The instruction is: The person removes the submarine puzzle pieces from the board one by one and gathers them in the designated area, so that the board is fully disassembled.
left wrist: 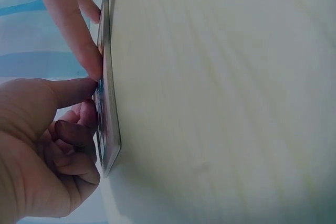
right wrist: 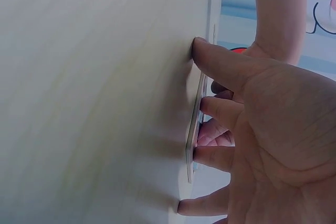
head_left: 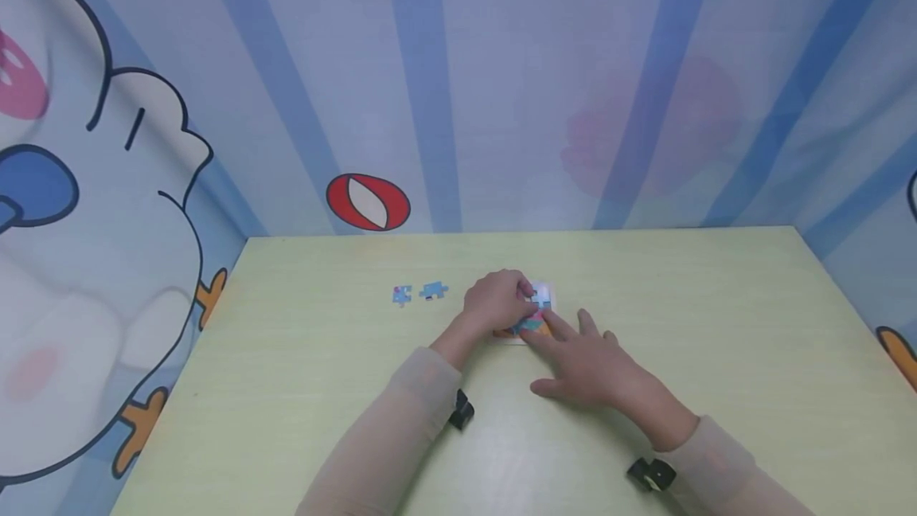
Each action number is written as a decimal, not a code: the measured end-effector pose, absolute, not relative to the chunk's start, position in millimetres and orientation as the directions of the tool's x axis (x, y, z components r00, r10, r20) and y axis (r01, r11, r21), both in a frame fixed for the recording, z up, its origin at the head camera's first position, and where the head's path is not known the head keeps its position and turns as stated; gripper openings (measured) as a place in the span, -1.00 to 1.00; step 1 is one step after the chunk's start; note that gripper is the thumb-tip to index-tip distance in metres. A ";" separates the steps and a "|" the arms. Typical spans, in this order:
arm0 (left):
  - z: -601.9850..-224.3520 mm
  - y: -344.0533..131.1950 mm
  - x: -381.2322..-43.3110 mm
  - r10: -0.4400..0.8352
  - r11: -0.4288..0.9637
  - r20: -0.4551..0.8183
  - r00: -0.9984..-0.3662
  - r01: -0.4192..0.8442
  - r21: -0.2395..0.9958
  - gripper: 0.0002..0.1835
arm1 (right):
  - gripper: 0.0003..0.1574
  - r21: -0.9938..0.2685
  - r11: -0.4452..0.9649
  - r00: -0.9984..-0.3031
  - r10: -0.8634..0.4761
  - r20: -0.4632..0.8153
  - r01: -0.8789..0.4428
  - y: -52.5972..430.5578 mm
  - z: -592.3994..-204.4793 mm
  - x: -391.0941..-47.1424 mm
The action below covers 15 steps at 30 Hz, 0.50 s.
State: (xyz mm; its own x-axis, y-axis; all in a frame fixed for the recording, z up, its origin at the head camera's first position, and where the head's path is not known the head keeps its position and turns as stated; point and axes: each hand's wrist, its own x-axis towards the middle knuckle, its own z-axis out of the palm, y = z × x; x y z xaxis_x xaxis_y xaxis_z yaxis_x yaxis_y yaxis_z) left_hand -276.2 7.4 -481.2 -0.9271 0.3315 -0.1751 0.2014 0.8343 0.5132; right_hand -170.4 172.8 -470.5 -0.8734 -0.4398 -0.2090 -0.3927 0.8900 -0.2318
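Observation:
A small jigsaw puzzle in a thin tray lies flat on the table, with colourful printed pieces in it. My left hand reaches over it, thumb and curled fingertips pinching a light-blue puzzle piece at the upper part; the hand covers most of the left side. From the left wrist view, thumb and fingers of that hand meet right at the tray's surface. My right hand is spread out, two fingertips resting on the tray's near right part, its thumb touching the table.
Two loose blue puzzle pieces, one with a pink spot and another beside it, lie left of the tray. The pale wood-grain table ends at a striped blue cloth backdrop with cartoon prints.

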 end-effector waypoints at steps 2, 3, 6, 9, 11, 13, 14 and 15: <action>-481.9 8.3 -276.9 0.332 0.836 -0.174 -0.927 0.204 0.510 -0.83 | -0.03 -0.232 0.890 -0.874 -0.439 -0.210 -0.391 173.2 -471.2 -170.5; -482.3 8.7 -277.2 0.333 0.836 -0.172 -0.927 0.206 0.508 -0.83 | -0.03 -0.234 0.891 -0.874 -0.438 -0.211 -0.390 173.4 -471.4 -170.4; -483.3 9.6 -277.7 0.335 0.834 -0.168 -0.927 0.209 0.510 -0.84 | -0.03 -0.240 0.891 -0.875 -0.435 -0.211 -0.385 173.3 -470.9 -170.1; -484.1 9.7 -277.8 0.338 0.833 -0.164 -0.927 0.213 0.511 -0.84 | -0.03 -0.246 0.890 -0.876 -0.435 -0.209 -0.384 173.4 -469.6 -169.6; -484.5 9.1 -277.9 0.338 0.832 -0.164 -0.927 0.213 0.512 -0.84 | -0.03 -0.250 0.889 -0.875 -0.437 -0.209 -0.384 173.3 -468.7 -169.1; -484.5 7.8 -277.8 0.340 0.831 -0.164 -0.926 0.214 0.513 -0.83 | -0.03 -0.252 0.888 -0.874 -0.438 -0.209 -0.384 173.1 -468.4 -168.8; -484.2 6.8 -277.8 0.340 0.831 -0.162 -0.926 0.215 0.513 -0.82 | -0.03 -0.252 0.888 -0.874 -0.439 -0.209 -0.385 172.9 -468.4 -168.6; -483.8 5.6 -277.6 0.342 0.829 -0.163 -0.926 0.215 0.516 -0.82 | -0.03 -0.250 0.888 -0.874 -0.439 -0.210 -0.386 172.7 -468.3 -168.4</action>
